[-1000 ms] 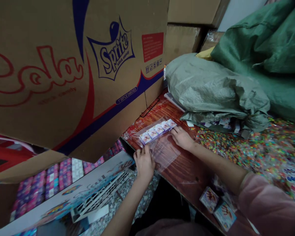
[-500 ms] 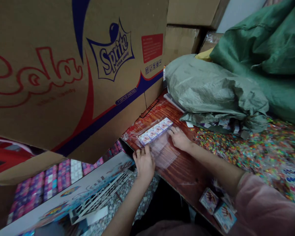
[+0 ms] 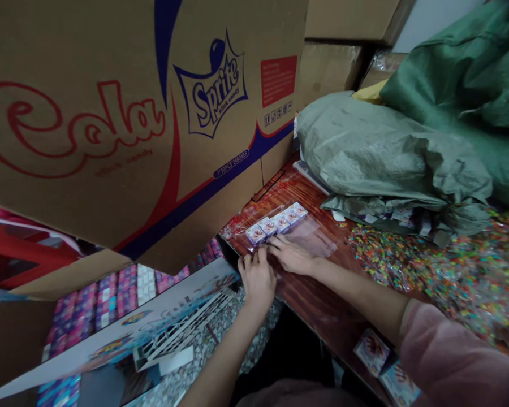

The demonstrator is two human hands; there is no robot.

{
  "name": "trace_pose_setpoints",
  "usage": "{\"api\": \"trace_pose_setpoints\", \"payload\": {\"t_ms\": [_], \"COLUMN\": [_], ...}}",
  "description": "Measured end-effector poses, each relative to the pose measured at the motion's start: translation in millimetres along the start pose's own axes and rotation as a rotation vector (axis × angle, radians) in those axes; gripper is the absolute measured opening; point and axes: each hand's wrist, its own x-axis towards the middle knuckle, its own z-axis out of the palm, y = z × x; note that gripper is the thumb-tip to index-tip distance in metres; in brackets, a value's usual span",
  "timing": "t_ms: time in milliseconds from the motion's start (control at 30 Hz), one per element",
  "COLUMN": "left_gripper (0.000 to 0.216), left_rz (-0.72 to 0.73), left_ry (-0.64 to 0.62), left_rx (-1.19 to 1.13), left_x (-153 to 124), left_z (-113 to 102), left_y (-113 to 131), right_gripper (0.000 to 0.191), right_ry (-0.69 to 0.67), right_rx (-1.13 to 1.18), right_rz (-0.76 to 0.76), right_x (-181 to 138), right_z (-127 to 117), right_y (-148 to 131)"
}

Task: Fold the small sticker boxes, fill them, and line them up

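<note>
A row of several small purple-and-white boxes (image 3: 276, 223) lies inside a clear plastic bag (image 3: 311, 237) on the reddish wooden table (image 3: 322, 299). My left hand (image 3: 257, 277) rests at the table's near edge, its fingertips pressed on the bag just below the left end of the row; a ring shows on one finger. My right hand (image 3: 290, 254) lies flat beside it, fingers stretched out onto the bag right under the boxes. Both hands touch the plastic side by side.
A big cardboard carton (image 3: 131, 130) printed "Cola" and "Sprite" looms at the left. Grey-green sacks (image 3: 385, 152) fill the back right. Colourful small candies (image 3: 441, 265) cover the table's right. Loose small boxes (image 3: 373, 350) lie near my sleeve. Below left is an open box of pink packs (image 3: 106, 294).
My right hand has slid left along the bag, from the row's right end to beside my left hand. The bag's free flap now lies to the right. The camera shifted slightly.
</note>
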Motion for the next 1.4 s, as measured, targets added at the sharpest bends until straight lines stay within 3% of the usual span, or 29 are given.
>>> {"api": "trace_pose_setpoints", "payload": {"t_ms": [100, 267, 400, 500, 600, 733, 967, 1267, 1400], "left_gripper": [0.039, 0.044, 0.042, 0.04, 0.04, 0.04, 0.038, 0.032, 0.033], "left_rz": [-0.003, 0.026, 0.03, 0.039, 0.053, 0.053, 0.083, 0.092, 0.097], "left_ry": [-0.005, -0.042, -0.029, 0.0, 0.025, 0.037, 0.005, 0.003, 0.034], "left_rx": [-0.009, -0.025, -0.013, 0.003, 0.01, 0.013, -0.022, 0.003, 0.007], "left_x": [-1, -4, -6, -8, -9, -9, -14, -23, -26], "left_z": [-3, -6, -4, -2, 0, 2, 0, 0, 3], "left_y": [-2, -6, -8, -10, -12, -12, -2, 9, 4], "right_gripper": [0.039, 0.035, 0.045, 0.038, 0.03, 0.037, 0.054, 0.056, 0.029], "right_ry": [-0.014, 0.002, 0.003, 0.004, 0.034, 0.059, -0.014, -0.106, -0.169], "right_rx": [-0.036, -0.112, -0.114, -0.127, -0.16, -0.183, -0.189, -0.164, -0.064], "right_rz": [0.026, 0.276, 0.293, 0.299, 0.388, 0.5, 0.492, 0.517, 0.378], "right_x": [-8, -19, -19, -22, -27, -27, -38, -56, -79], "right_z": [-5, -12, -14, -15, -13, -10, -15, -33, -60], "right_y": [4, 17, 28, 33, 39, 49, 58, 47, 36]}}
